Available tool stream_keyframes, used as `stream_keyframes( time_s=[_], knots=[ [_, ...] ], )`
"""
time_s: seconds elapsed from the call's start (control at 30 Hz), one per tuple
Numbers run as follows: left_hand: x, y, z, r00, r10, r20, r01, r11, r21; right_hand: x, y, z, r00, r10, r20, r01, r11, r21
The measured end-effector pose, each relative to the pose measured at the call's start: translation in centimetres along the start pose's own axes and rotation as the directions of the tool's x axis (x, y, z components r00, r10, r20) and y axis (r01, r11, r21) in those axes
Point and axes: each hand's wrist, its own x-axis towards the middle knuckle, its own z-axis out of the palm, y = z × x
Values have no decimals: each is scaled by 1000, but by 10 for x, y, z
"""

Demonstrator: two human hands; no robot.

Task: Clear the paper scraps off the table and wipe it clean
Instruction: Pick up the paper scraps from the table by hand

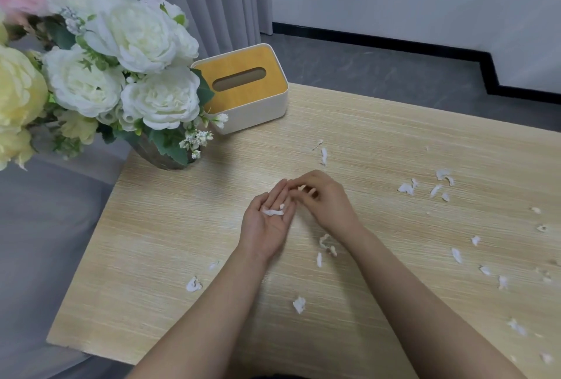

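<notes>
My left hand (268, 224) lies palm up over the middle of the light wooden table (158, 227), fingers straight, with small white paper scraps (273, 212) resting in the palm. My right hand (323, 199) hovers at its fingertips and pinches a small white scrap (302, 187). Several more white scraps lie scattered on the table: one above the hands (324, 155), a cluster at the right (408, 188), some under my right wrist (326, 243), and others near the front (299, 304) and left (193, 284).
A cream tissue box with a yellow wooden lid (243, 87) stands at the table's far left corner. Next to it is a vase of white and pale yellow flowers (127, 69). Grey floor and a curtain lie beyond the table.
</notes>
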Motion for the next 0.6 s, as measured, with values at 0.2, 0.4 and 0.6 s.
stream_keyframes(
  time_s=[0.2, 0.4, 0.6],
  knots=[
    [-1, 4, -8, 1000, -26, 0, 26, 999, 44, 57, 38, -30, 918, 222, -328, -258, 964, -71],
    [-3, 5, -6, 999, -31, 7, 30, 995, 91, 84, 45, -18, 915, 282, -288, -349, 911, -217],
    [-2, 5, -4, 999, -44, 20, 42, 994, 102, 91, 47, -18, 916, 265, -300, -348, 899, -267]
  ],
)
